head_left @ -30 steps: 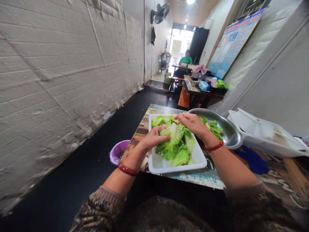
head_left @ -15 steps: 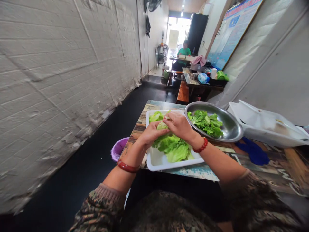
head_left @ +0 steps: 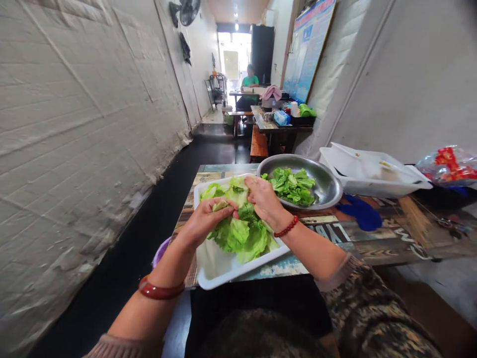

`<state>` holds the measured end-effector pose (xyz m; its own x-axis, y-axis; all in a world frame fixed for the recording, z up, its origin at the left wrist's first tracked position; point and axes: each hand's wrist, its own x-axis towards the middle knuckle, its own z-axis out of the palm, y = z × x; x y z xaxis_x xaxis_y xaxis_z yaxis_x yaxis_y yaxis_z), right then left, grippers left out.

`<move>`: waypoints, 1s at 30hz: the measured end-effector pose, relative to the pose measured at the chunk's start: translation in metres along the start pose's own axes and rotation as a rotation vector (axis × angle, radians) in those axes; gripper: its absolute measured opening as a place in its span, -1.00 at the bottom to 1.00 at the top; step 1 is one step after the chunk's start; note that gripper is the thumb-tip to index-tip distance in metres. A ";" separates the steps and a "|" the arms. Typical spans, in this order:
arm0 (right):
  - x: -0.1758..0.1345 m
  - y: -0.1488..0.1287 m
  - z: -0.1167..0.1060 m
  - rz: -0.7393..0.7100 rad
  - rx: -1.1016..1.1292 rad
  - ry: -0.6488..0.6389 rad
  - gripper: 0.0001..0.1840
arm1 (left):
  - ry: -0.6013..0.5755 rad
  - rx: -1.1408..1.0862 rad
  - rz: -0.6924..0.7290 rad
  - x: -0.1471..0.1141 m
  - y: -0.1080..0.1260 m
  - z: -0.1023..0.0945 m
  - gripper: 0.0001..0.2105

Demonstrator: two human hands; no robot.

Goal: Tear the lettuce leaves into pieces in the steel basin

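Note:
Over a white plastic tray [head_left: 207, 279], both hands work at lettuce. My left hand [head_left: 204, 219] is closed, with a pale bit of lettuce [head_left: 219, 205] between its thumb and fingers. A little to the right, my right hand [head_left: 263, 199] grips a light green lettuce leaf [head_left: 238, 186] by its edge, its fingers partly hiding the hold. Loose lettuce leaves [head_left: 233, 236] lie in the tray below the hands. Just beyond my right wrist stands a steel bowl [head_left: 330, 186] with a heap of torn green leaves [head_left: 292, 185] in it.
The tray and bowl share a wood-patterned table [head_left: 357, 241] with a blue glove-like item [head_left: 359, 213], a white plastic container [head_left: 372, 174] and a straw brush [head_left: 414, 219]. A purple bucket [head_left: 161, 251] stands left of the table. Farther off, a person in green [head_left: 250, 79] sits at another table.
My hands have moved apart; before, they were together around a piece of lettuce. The view has turned right, so the tray and bowl sit farther left.

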<state>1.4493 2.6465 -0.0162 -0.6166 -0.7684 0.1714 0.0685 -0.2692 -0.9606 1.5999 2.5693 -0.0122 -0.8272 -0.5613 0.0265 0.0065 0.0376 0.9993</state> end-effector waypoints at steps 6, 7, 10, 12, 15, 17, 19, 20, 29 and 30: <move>-0.022 -0.022 -0.063 -0.150 0.073 0.241 -0.64 | 0.207 0.218 0.315 0.061 0.034 0.020 -0.79; -0.028 -0.025 -0.072 -0.178 0.073 0.277 -0.65 | 0.230 0.295 0.400 0.076 0.038 0.030 -0.82; -0.046 -0.028 -0.090 -0.245 0.067 0.348 -0.66 | 0.259 0.442 0.608 0.121 0.041 0.069 -0.85; -0.055 -0.028 -0.095 -0.269 0.046 0.359 -0.66 | 0.131 0.481 0.640 0.144 0.034 0.094 -0.76; -0.063 -0.025 -0.098 -0.272 -0.001 0.355 -0.66 | -0.143 0.455 0.551 0.159 0.017 0.111 -0.47; -0.064 -0.021 -0.099 -0.256 -0.042 0.330 -0.66 | -0.197 0.340 0.456 0.152 0.008 0.104 -0.39; -0.061 -0.019 -0.098 -0.249 -0.104 0.287 -0.66 | -0.167 0.159 0.329 0.132 0.006 0.088 -0.43; -0.058 -0.019 -0.095 -0.258 -0.150 0.262 -0.67 | -0.159 0.064 0.254 0.118 0.007 0.079 -0.47; -0.016 -0.027 -0.012 -0.731 -0.752 -0.148 -0.66 | -0.102 -0.464 -0.061 0.013 0.014 0.038 -0.56; -0.014 -0.025 -0.003 -0.756 -0.816 -0.195 -0.66 | -0.049 -0.500 -0.053 0.007 0.013 0.033 -0.62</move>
<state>1.4541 2.6662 0.0050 -0.1451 -0.6659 0.7318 -0.8472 -0.2985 -0.4396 1.5753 2.5934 0.0004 -0.8592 -0.5114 -0.0142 0.2221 -0.3978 0.8902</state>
